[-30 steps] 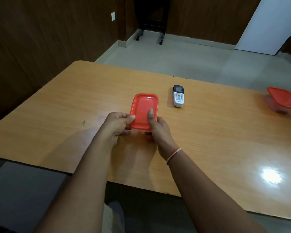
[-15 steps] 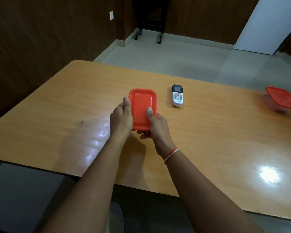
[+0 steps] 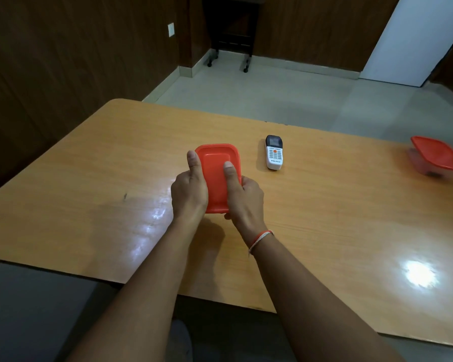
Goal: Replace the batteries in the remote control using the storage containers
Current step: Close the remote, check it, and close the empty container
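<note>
A small storage container with a red lid (image 3: 216, 173) is held just above the middle of the wooden table (image 3: 89, 178). My left hand (image 3: 190, 189) grips its left side, thumb lying along the lid's left edge. My right hand (image 3: 243, 197) grips its right side, thumb pressed on top of the lid. The container's body is hidden under the lid and my hands. A white remote control (image 3: 274, 152) with a dark display lies face up on the table, just right of the container.
A second clear container with a red lid (image 3: 437, 159) stands at the table's far right edge. Beyond the table are a tiled floor, dark wood walls and a black wheeled stand (image 3: 230, 35).
My left hand has shifted from the container's near-left corner up along its left side, thumb now on the lid's edge. The container has tilted and come slightly nearer to me.
</note>
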